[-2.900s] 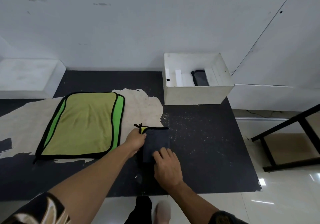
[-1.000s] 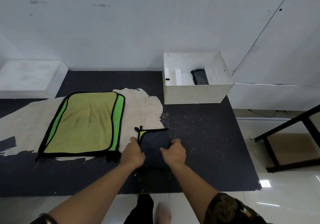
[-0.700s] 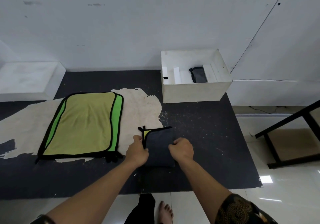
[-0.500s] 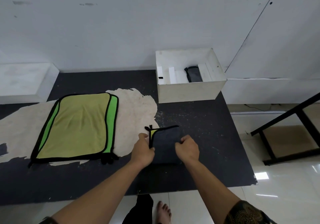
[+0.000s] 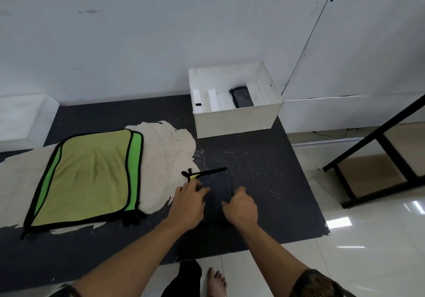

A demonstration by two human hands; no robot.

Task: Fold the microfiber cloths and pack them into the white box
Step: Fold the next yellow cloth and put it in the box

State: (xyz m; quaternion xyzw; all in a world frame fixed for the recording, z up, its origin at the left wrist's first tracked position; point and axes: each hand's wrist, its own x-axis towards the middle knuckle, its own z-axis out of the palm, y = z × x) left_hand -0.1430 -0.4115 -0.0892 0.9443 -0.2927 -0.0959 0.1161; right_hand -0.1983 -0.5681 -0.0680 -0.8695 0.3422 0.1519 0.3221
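While my left hand [image 5: 188, 201] and right hand [image 5: 240, 207] are gripping the folded dark cloth [image 5: 217, 187] on the mat [image 5: 264, 170], green cloths [image 5: 89, 177] are lying left, the box [image 5: 236, 118] beyond.

Head camera (the only view) looks steeply down, close.

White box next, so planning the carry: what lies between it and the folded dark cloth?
Only bare black mat with pale specks separates the folded dark cloth from the white box, per the head view.
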